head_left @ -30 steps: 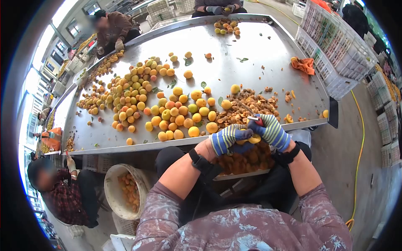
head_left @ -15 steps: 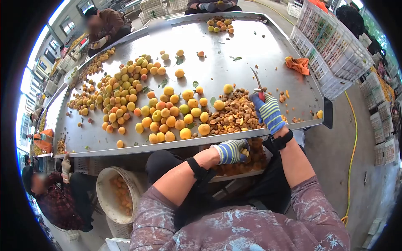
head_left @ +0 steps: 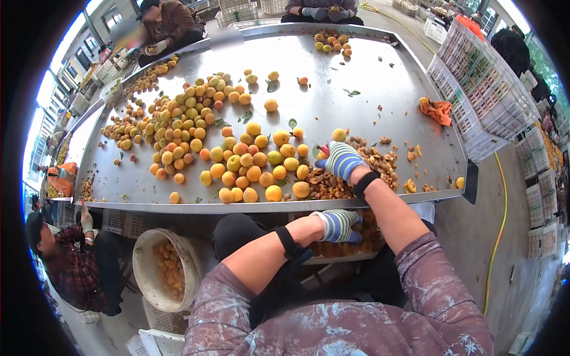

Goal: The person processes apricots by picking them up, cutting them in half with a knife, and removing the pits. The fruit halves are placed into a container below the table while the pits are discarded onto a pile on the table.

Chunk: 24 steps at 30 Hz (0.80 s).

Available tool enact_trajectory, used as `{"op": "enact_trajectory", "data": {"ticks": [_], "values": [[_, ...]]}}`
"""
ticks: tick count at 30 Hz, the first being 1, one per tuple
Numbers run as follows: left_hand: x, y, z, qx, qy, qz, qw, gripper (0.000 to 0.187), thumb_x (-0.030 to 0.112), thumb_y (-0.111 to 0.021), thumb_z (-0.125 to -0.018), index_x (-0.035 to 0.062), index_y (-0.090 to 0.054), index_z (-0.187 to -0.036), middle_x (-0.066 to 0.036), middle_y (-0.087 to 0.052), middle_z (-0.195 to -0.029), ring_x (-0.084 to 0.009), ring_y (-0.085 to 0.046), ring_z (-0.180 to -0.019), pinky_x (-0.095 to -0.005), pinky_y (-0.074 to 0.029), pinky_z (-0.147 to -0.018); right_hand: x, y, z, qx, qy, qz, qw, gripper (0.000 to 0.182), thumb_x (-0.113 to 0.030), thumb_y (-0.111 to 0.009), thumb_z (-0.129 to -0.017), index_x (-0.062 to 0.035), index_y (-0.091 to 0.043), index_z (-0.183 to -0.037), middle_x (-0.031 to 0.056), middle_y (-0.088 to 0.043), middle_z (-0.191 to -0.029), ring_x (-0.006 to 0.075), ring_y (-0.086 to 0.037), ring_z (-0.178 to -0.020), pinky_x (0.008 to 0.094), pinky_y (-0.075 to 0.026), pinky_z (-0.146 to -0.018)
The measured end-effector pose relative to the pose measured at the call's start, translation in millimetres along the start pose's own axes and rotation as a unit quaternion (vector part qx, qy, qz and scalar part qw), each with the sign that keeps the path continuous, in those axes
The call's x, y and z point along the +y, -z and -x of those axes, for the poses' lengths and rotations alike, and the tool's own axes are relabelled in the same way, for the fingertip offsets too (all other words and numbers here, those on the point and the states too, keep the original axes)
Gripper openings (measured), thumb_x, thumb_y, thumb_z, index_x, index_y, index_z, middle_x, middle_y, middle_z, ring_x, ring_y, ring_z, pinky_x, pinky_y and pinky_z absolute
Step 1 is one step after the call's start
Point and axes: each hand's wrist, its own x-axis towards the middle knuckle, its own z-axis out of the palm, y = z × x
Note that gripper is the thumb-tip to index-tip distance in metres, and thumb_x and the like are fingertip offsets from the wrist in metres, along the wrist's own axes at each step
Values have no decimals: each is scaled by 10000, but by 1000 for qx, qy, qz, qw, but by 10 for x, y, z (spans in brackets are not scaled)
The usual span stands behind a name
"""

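My right hand, in a striped blue-and-yellow glove, reaches over the steel table to the near edge of a heap of yellow and orange apricots. A bit of red knife handle shows at its fingertips, beside one apricot. Brown pits lie under and around that hand. My left hand, gloved the same way, is curled below the table edge over a tray of halved apricots; what it holds is hidden.
A white bucket with apricot halves stands at lower left beside a seated person. Other people work at the far edge. An orange cloth lies at right. White crates and a yellow hose flank the right side.
My right hand, with the knife, swung out to the pits, then left and down onto the apricots. My left hand dropped from the table edge to the tray.
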Motion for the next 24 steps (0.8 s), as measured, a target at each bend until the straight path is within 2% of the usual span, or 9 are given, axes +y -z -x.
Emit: {"op": "enact_trajectory", "data": {"ticks": [7, 9, 11, 13, 15, 17, 19, 20, 24], "values": [[-225, 54, -78, 30, -82, 173, 981, 367, 166, -604, -866, 75, -532, -1215, -72, -594, -1123, -192, -550, -1011, -343, -445, -897, -26, -5, -41, 38, 9, 31, 999, 317, -297, -602, -739, 2, -645, -833, 244, -623, -774, 387, -614, -755, 445, -483, -703], [123, 333, 101, 44, 88, 340, 935, 309, 157, -622, -861, 41, -585, -1145, -28, -633, -921, -93, -588, -781, -238, -491, -723, -20, 89, -12, 27, -72, -53, 996, 390, -359, -642, -739, 18, -633, -840, 239, -627, -767, 381, -614, -747, 426, -477, -688], [-35, 387, 54, 182, 127, 393, 892, 274, 273, -572, -883, 34, -632, -1002, -51, -630, -796, -110, -578, -644, -244, -474, -572, -31, 308, 160, 92, -70, -147, 982, 435, -377, -658, -738, 31, -607, -880, 256, -624, -793, 379, -617, -779, 414, -481, -706], [-349, 525, -90, 257, 231, 474, 810, 411, 419, -523, -891, 31, -621, -983, -60, -614, -749, -129, -555, -605, -244, -447, -526, 32, 332, 206, 113, -41, -292, 949, 387, -311, -727, -726, 8, -604, -906, 161, -651, -776, 250, -634, -728, 347, -484, -665], [-445, 577, -15, 289, 122, 636, 705, 426, 427, -486, -908, 68, -532, -1133, -96, -607, -852, -125, -542, -578, -255, -427, -499, -54, 463, 386, 84, -48, -379, 920, 362, -273, -741, -733, 7, -608, -921, 117, -659, -791, 160, -615, -723, 312, -480, -661], [-446, 579, 31, 272, 75, 672, 685, 485, 460, -479, -908, 52, -500, -1170, -113, -605, -973, -168, -599, -726, -270, -468, -575, -121, 407, 575, 110, 25, -455, 883, 347, -259, -744, -740, 4, -618, -929, 96, -658, -794, 125, -589, -708, 301, -477, -660], [-278, 585, 13, 316, 24, 740, 593, 447, 399, -508, -909, 31, -505, -1163, -115, -597, -1041, -220, -602, -895, -316, -511, -696, -186, 398, 728, 80, 42, -442, 892, 339, -230, -750, -743, -4, -615, -957, 89, -662, -822, 133, -590, -724, 307, -479, -676], [-405, 521, -66, 321, -20, 749, 579, 389, 319, -538, -907, 28, -512, -1164, -116, -586, -1087, -246, -586, -965, -349, -517, -801, -188, 398, 774, 89, 62, -415, 903, 348, -237, -751, -746, -2, -608, -958, 96, -662, -826, 150, -598, -728, 314, -480, -677], [-527, 402, -2, 267, -112, 773, 565, 278, 253, -586, -890, 35, -573, -1063, -102, -637, -981, -207, -621, -871, -357, -527, -799, -242, 404, 949, 188, 45, -324, 926, 337, -262, -716, -789, 9, -582, -939, 134, -655, -821, 231, -619, -722, 332, -484, -649]]}}
